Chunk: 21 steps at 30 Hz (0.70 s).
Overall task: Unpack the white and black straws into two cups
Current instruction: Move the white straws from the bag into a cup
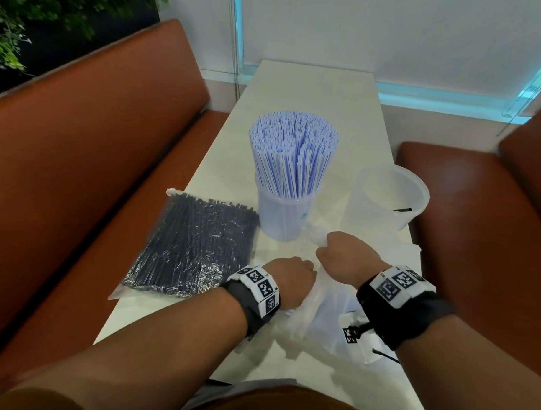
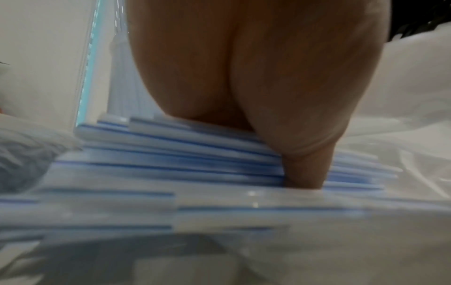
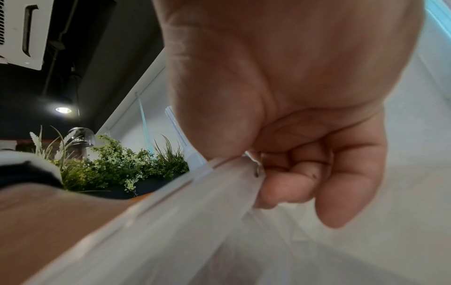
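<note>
A clear cup point(image 1: 281, 217) at the table's middle stands packed with upright white, blue-striped straws point(image 1: 292, 153). To its right stands a second clear cup point(image 1: 382, 202) with a single black straw point(image 1: 402, 209) inside. A sealed bag of black straws point(image 1: 194, 245) lies flat on the left. Both hands work at a clear plastic bag point(image 1: 326, 317) near the front edge. My left hand point(image 1: 294, 271) is fisted at the bag's mouth; its wrist view shows it gripping a bunch of white straws point(image 2: 171, 158). My right hand point(image 1: 344, 256) pinches the bag's rim strip point(image 3: 171, 221) between thumb and curled fingers.
The white table point(image 1: 313, 93) is narrow, with brown padded benches on the left point(image 1: 95, 168) and right point(image 1: 477, 212). A window wall closes the far end. Green plants point(image 1: 39, 19) stand behind the left bench.
</note>
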Available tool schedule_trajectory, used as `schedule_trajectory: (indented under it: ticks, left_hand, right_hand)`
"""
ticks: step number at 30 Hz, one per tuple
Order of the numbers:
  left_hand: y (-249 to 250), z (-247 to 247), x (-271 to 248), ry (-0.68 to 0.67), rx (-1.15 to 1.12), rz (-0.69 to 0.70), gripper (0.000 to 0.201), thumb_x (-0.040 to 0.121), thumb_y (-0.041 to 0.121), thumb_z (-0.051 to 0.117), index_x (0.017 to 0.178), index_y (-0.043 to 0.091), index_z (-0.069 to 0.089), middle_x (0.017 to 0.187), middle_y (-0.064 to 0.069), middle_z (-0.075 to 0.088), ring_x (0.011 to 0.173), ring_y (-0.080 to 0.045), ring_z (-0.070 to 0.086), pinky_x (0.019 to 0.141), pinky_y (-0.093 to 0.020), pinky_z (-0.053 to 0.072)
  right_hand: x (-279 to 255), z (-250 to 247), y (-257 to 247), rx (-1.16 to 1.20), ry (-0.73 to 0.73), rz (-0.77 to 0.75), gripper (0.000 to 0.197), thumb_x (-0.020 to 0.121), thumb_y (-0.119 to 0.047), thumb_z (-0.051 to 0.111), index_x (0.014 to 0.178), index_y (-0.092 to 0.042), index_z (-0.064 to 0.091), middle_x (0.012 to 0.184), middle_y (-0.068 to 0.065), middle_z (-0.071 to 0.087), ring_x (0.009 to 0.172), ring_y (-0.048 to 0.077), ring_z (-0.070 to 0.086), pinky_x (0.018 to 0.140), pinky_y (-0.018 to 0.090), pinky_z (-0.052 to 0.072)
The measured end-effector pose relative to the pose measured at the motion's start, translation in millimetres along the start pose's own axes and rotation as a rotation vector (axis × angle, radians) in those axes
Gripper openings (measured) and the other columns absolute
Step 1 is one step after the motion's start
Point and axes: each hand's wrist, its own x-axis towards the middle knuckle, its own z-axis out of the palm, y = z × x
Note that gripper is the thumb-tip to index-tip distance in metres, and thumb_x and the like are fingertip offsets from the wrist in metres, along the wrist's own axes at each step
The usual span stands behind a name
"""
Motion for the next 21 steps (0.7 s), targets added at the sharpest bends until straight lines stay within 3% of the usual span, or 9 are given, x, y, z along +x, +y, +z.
schedule_trajectory:
  ticks: [3, 6, 9, 11, 13, 15, 17, 21]
  left_hand:
    - [2.4, -3.1, -1.4, 0.010, 0.034, -0.007, 0.027, 0.088, 0.005, 0.062, 0.114, 0.003, 0.054, 0.113, -0.013, 0.055, 0.100, -0.030, 0.056, 0.069, -0.036, 0.036]
    - [1.8, -9.0, -1.9, 0.040, 0.117, -0.019, 0.023, 0.096, 0.012, 0.052, 0.118, 0.008, 0.058, 0.114, -0.009, 0.055, 0.101, -0.027, 0.057, 0.067, -0.037, 0.038]
    - [-3.2, -15.9, -3.8, 0.052, 0.187, -0.020, 0.025, 0.100, 0.016, 0.050, 0.122, 0.013, 0.060, 0.115, -0.006, 0.055, 0.102, -0.026, 0.058, 0.065, -0.037, 0.038]
    - [-6.0, -20.0, -7.4, 0.039, 0.238, -0.020, 0.024, 0.099, 0.014, 0.050, 0.122, 0.013, 0.058, 0.106, -0.005, 0.057, 0.089, -0.024, 0.058, 0.063, -0.036, 0.039]
    - [-9.7, -23.6, -12.6, 0.040, 0.264, -0.034, 0.020, 0.097, 0.009, 0.050, 0.116, 0.013, 0.054, 0.085, 0.000, 0.052, 0.066, -0.018, 0.050, 0.053, -0.032, 0.036]
    - [-18.1, -28.8, -20.3, 0.059, 0.263, -0.058, 0.019, 0.094, 0.004, 0.050, 0.111, 0.014, 0.053, 0.071, 0.003, 0.045, 0.053, -0.015, 0.041, 0.047, -0.030, 0.031]
    - [-32.7, -35.1, -30.3, 0.083, 0.267, -0.070, 0.022, 0.093, 0.004, 0.053, 0.111, 0.016, 0.055, 0.067, 0.004, 0.044, 0.051, -0.014, 0.040, 0.050, -0.032, 0.036]
    - [-72.8, -44.4, -53.9, 0.123, 0.279, -0.136, 0.017, 0.094, 0.015, 0.057, 0.107, 0.025, 0.056, 0.076, 0.004, 0.058, 0.066, -0.020, 0.059, 0.063, -0.037, 0.052]
  right_hand:
    - [-0.8, 0.6, 2.8, -0.036, 0.054, 0.009, 0.017, 0.091, -0.034, 0.048, 0.081, -0.021, 0.046, 0.083, -0.006, 0.055, 0.076, 0.016, 0.056, 0.062, 0.031, 0.037]
    - [-3.2, 1.3, 5.8, -0.049, 0.144, -0.002, 0.028, 0.089, -0.039, 0.053, 0.109, -0.022, 0.045, 0.079, -0.010, 0.055, 0.069, 0.011, 0.052, 0.054, 0.030, 0.031]
    - [-2.5, 1.5, 4.2, -0.028, 0.128, -0.010, 0.047, 0.089, -0.039, 0.054, 0.132, -0.028, 0.038, 0.081, -0.013, 0.056, 0.073, 0.014, 0.055, 0.061, 0.032, 0.037]
    - [-0.9, 1.8, 3.9, 0.003, 0.096, 0.020, 0.047, 0.090, -0.038, 0.052, 0.136, -0.029, 0.043, 0.096, -0.010, 0.062, 0.087, 0.017, 0.059, 0.071, 0.033, 0.041]
    - [0.8, 3.4, 6.0, 0.083, 0.067, 0.045, 0.046, 0.091, -0.039, 0.051, 0.136, -0.030, 0.048, 0.121, -0.005, 0.063, 0.104, 0.019, 0.060, 0.081, 0.033, 0.042]
    - [1.7, 7.0, 9.6, 0.204, 0.043, 0.049, 0.042, 0.092, -0.038, 0.051, 0.134, -0.029, 0.051, 0.130, -0.003, 0.061, 0.112, 0.018, 0.058, 0.086, 0.031, 0.041]
    - [2.2, 11.2, 14.3, 0.292, 0.026, 0.048, 0.038, 0.093, -0.036, 0.050, 0.130, -0.029, 0.052, 0.124, -0.003, 0.063, 0.106, 0.016, 0.059, 0.085, 0.031, 0.042]
    - [2.2, 19.0, 25.8, 0.312, 0.040, 0.072, 0.032, 0.093, -0.030, 0.049, 0.125, -0.031, 0.051, 0.085, -0.005, 0.064, 0.078, 0.012, 0.061, 0.068, 0.031, 0.043]
